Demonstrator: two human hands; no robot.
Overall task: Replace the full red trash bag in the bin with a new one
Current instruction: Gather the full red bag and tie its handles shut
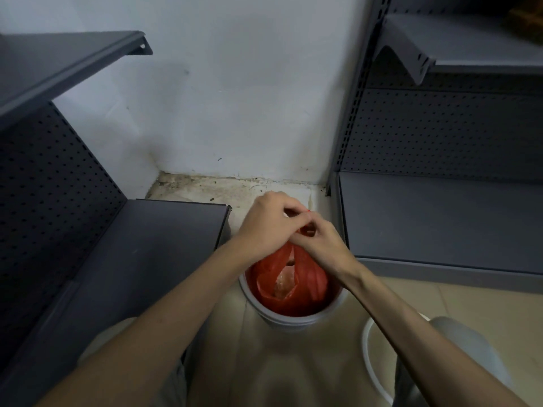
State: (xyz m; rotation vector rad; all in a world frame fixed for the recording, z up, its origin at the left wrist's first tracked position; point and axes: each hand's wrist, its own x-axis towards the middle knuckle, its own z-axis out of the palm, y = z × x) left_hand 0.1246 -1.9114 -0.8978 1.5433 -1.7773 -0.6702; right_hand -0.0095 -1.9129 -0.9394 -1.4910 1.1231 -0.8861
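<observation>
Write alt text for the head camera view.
Both hands, left hand and right hand, pinch the gathered top of a red trash bag above a white bin on the floor. Dark grey shelving flanks the corner.

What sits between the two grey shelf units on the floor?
In the head view, a white bin with the red bag stands on the floor between the left shelf and right shelf.

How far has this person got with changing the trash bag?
Early on. Done: the red bag's top is gathered up above the bin. In hand: the left hand and right hand both pinch the bag's handles together, apparently tying them. Left: the bag sits in the bin, not yet lifted out, and no new bag is in view.
</observation>
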